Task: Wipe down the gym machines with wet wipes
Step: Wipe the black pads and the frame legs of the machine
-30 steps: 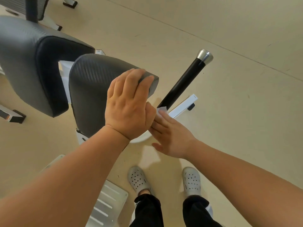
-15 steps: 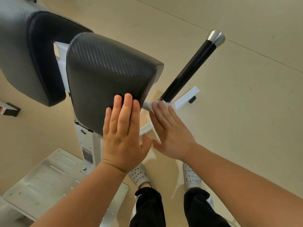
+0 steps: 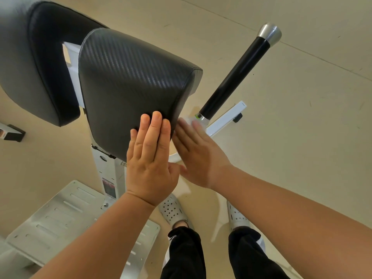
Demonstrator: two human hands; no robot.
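A black textured pad (image 3: 130, 81) of a white-framed gym machine fills the middle of the head view. My left hand (image 3: 151, 158) lies flat with straight fingers on the pad's near lower edge. My right hand (image 3: 199, 154) is beside it, its straight fingers pressing a white wet wipe (image 3: 188, 120) against the pad's right side, near the base of a black handle bar (image 3: 233, 79). Only a small corner of the wipe shows past my fingertips. The bar ends in a silver cap (image 3: 269, 34).
A second black pad (image 3: 40, 63) stands at the left. A perforated metal footplate (image 3: 60, 222) lies at the lower left. A white frame beam (image 3: 225, 119) runs along the floor to the right. My feet in grey clogs (image 3: 173, 210) stand below on the beige floor.
My left hand went from gripping the pad's top right corner to lying flat on its near lower edge. The view shifted so the pad looms larger. My right hand stayed at the pad's side.
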